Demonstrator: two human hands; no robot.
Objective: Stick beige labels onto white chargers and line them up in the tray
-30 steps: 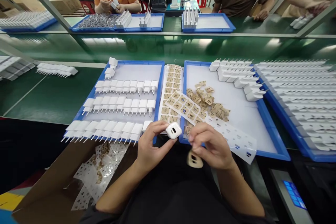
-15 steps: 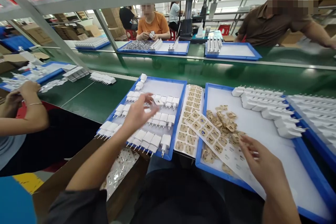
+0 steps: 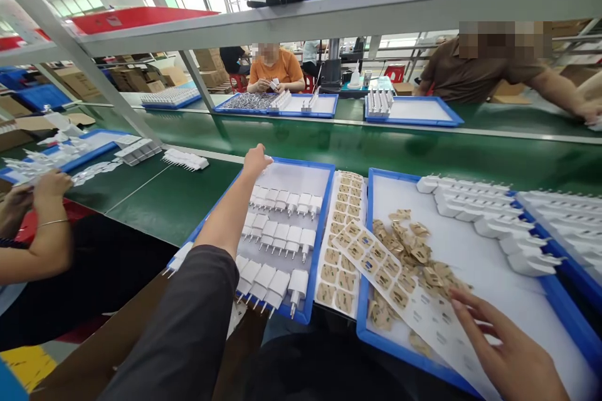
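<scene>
Now the left hand (image 3: 256,161) is stretched far forward to the far-left corner of the left blue tray (image 3: 324,225), near the middle of the frame; its fingers curl at the corner, but whether they grip anything cannot be told. Rows of white plug adapters (image 3: 282,235) lie in that tray, below the hand in the frame, pins pointing toward the lower edge. The right hand (image 3: 510,357), at lower right, lies flat and open-fingered on a white sticker sheet (image 3: 423,313) whose long axis runs diagonally from the tray gap to that hand. Loose tan stickers (image 3: 414,250) sit just above its fingertips in the right blue tray (image 3: 493,250).
</scene>
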